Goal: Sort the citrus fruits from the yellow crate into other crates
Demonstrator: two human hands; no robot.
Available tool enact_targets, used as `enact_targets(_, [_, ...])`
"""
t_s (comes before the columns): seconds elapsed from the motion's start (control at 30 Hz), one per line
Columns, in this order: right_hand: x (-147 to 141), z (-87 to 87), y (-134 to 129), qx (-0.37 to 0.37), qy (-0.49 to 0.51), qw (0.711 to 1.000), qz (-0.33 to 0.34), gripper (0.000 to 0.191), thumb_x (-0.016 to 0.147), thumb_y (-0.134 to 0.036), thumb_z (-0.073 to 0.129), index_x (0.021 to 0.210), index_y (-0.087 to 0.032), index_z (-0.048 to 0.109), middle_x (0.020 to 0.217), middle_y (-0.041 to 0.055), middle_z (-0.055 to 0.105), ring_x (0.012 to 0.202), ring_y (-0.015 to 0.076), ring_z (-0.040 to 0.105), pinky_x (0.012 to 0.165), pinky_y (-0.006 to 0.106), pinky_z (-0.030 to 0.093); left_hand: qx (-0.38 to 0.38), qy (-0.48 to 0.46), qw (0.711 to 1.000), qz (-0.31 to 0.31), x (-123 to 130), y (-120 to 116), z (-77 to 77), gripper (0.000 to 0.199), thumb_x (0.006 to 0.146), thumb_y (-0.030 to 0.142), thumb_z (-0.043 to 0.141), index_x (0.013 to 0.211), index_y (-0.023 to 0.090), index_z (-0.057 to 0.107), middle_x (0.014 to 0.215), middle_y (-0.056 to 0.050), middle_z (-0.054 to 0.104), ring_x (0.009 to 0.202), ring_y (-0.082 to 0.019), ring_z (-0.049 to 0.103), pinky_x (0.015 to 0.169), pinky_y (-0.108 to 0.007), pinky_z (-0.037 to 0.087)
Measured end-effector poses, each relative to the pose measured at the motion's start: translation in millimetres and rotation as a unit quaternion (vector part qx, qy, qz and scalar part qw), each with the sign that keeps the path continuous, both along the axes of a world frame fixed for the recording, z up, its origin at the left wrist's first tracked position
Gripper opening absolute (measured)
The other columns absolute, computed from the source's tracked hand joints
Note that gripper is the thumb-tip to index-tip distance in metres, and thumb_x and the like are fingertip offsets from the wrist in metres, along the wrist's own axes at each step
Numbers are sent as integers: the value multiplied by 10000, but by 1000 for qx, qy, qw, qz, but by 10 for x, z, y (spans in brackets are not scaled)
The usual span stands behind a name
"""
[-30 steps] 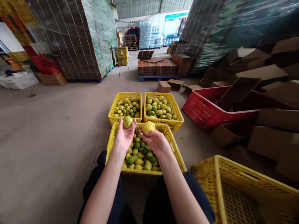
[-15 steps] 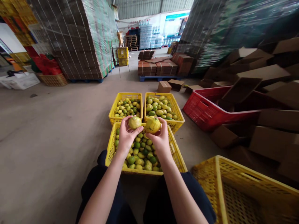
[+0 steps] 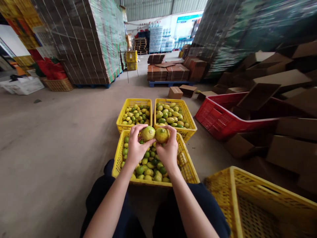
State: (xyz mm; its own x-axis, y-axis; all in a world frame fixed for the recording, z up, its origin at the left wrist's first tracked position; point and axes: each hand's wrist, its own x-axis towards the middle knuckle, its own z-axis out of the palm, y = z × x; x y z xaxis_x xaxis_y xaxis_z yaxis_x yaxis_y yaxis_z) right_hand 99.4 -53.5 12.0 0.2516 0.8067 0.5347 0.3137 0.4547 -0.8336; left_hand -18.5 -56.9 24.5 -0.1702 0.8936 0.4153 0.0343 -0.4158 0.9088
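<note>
Between the thumb and fingers of my left hand (image 3: 136, 145) is a greenish-yellow lemon (image 3: 148, 133). My right hand (image 3: 170, 148) is closed around a second, yellower lemon (image 3: 162, 135), its side partly covered by the fingers. The two lemons are side by side, touching or nearly so. Both hands are above the near yellow crate (image 3: 188, 162), which holds many green and yellow lemons (image 3: 148, 172). Beyond it stand a left yellow crate (image 3: 121, 114) and a right yellow crate (image 3: 192, 120), each filled with similar fruit.
At the lower right stands another yellow crate (image 3: 232, 198). A red crate (image 3: 210, 114) sits to the right, among heaped cardboard boxes (image 3: 292, 148). Bundled flat cardboard (image 3: 168, 72) rests on a blue pallet ahead. Tall wrapped stacks (image 3: 74, 39) rise on both sides.
Both lemons have been turned in the fingers and brought closer together. My left hand has shifted slightly to the right. The crates stand as before.
</note>
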Motion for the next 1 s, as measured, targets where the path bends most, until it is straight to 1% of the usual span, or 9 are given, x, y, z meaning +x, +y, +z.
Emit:
enact_targets(0.13, [18, -27, 36, 18, 43, 999, -7, 558, 589, -99, 584, 1122, -227, 477, 1127, 64, 524, 961, 211, 531, 789, 355, 475, -23, -14, 999, -28, -31, 22, -37, 548, 575, 243, 811, 1096, 273, 644, 1193, -69, 490, 1088, -231, 532, 763, -271, 542])
enact_targets(0.23, [30, -7, 52, -22, 145, 987, 63, 587, 565, -104, 628, 1114, -244, 472, 1075, 36, 529, 869, 173, 551, 712, 301, 495, -68, -119, 986, -98, -24, 34, -25, 554, 590, 232, 806, 1117, 246, 636, 1154, -63, 572, 1013, -202, 583, 819, -279, 520])
enact_targets(0.3, [31, 22, 57, -68, 231, 963, 118, 619, 543, -96, 655, 1108, -260, 462, 991, -2, 546, 797, 146, 562, 677, 275, 503, -96, -208, 965, -127, -25, 37, -2, 505, 621, 226, 788, 1103, 221, 636, 1112, -53, 620, 982, -178, 606, 859, -271, 497])
enact_targets(0.4, [33, 79, 59, -127, 358, 911, 160, 648, 525, -87, 660, 1112, -282, 466, 910, -42, 563, 761, 135, 574, 685, 291, 527, -131, -318, 928, -146, -54, 31, 46, 439, 683, 221, 731, 1108, 222, 622, 1083, -37, 644, 941, -153, 629, 835, -252, 503])
enact_targets(0.53, [62, 167, 53, -171, 467, 844, 199, 559, 591, -200, 617, 1132, -261, 492, 834, -28, 596, 676, 157, 595, 572, 321, 547, -174, -411, 874, -193, -122, 21, 95, 386, 748, 259, 593, 1129, 197, 605, 968, -56, 669, 747, -143, 659, 656, -228, 542])
enact_targets(0.63, [84, 204, 34, -206, 462, 832, 227, 498, 644, -285, 593, 1134, -229, 524, 796, 0, 634, 554, 165, 593, 424, 286, 499, -200, -432, 855, -206, -144, 25, 108, 339, 785, 317, 501, 1045, 140, 627, 810, -75, 663, 543, -108, 600, 448, -170, 470])
enact_targets(0.77, [76, 188, 6, -217, 438, 829, 272, 422, 706, -342, 560, 1095, -182, 590, 829, 35, 665, 400, 114, 504, 261, 205, 300, -209, -458, 835, -220, -113, 25, 115, 318, 826, 369, 441, 895, 125, 634, 689, -49, 617, 403, -65, 475, 316, -141, 316])
enact_targets(0.87, [49, 155, 5, -189, 445, 821, 303, 387, 719, -323, 536, 1064, -167, 616, 822, 42, 670, 380, 94, 466, 262, 192, 250, -214, -490, 820, -204, -75, 15, 105, 311, 843, 358, 429, 818, 122, 629, 664, -39, 599, 437, -71, 490, 364, -151, 371])
enact_targets(1.0, [6, 107, 30, -161, 513, 775, 333, 375, 698, -267, 505, 1044, -177, 618, 792, 44, 662, 497, 138, 552, 355, 218, 379, -201, -543, 788, -211, -33, 14, 59, 297, 829, 334, 443, 747, 116, 628, 657, -52, 599, 640, -140, 603, 608, -254, 532])
